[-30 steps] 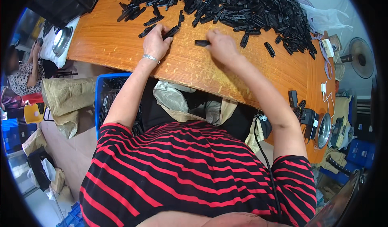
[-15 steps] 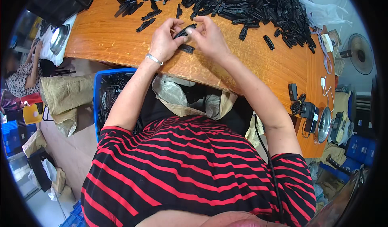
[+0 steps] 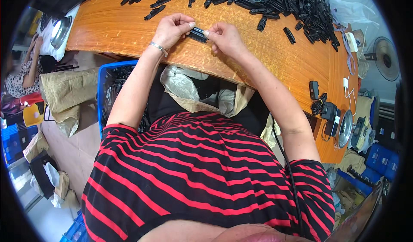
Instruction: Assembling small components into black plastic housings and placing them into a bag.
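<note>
Spanning the space between the left hand [image 3: 170, 30] and the right hand [image 3: 228, 37], a slim black part [image 3: 198, 34] was held close to the front edge of the wooden table [image 3: 129, 31]; whether it touched the tabletop could not be told. The left hand pinched one end between thumb and fingertips, and the right hand gripped the other end likewise. It was probably light, stiff and a little slick, with thin edges that might crack under a hard bend (the material looked like moulded plastic), so its two ends seemed the surest hold. A darker strip along its lower side may have been a second piece. Beyond, the pile of black parts [image 3: 275, 1] made a jagged, ridged heap against smooth, scuffed, orange-brown wood grain.
</note>
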The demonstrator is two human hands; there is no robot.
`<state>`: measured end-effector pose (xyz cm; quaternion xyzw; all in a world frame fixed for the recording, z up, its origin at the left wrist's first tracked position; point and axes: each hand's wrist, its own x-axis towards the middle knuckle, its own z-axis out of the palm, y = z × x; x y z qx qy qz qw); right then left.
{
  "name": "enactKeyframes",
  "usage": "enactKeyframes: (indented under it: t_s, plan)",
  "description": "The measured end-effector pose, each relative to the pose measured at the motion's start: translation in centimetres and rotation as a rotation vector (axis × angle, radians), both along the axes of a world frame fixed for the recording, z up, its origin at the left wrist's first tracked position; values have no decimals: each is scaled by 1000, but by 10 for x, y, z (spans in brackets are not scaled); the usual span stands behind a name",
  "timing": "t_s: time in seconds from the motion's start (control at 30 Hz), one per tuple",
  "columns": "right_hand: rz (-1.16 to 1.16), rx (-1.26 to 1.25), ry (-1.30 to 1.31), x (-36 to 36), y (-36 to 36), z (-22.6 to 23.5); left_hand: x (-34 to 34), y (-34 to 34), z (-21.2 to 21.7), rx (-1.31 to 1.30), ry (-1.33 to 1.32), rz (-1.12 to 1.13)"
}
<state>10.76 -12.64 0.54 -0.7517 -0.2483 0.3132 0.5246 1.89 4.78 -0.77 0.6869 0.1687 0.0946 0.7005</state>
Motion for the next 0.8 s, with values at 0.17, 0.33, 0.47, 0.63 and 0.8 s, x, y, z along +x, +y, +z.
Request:
enactKeyframes:
  t_s: [0.17, 0.33, 0.47, 0.63, 0.8]
  plan:
    - [-14, -49, -5, -2, 4, -4, 3, -2, -2, 294, 103, 73]
    - [-18, -68, -87, 0, 7, -11, 5, -1, -8, 340, 83, 88]
    - [-26, -92, -159, 1, 8, -13, 7, 0, -11, 357, 77, 76]
    - [97, -211, 31, 1, 10, 8, 4, 3, -8, 349, 185, 27]
    - [72, -250, 53, 0, 14, 13, 3, 1, -9, 369, 228, 49]
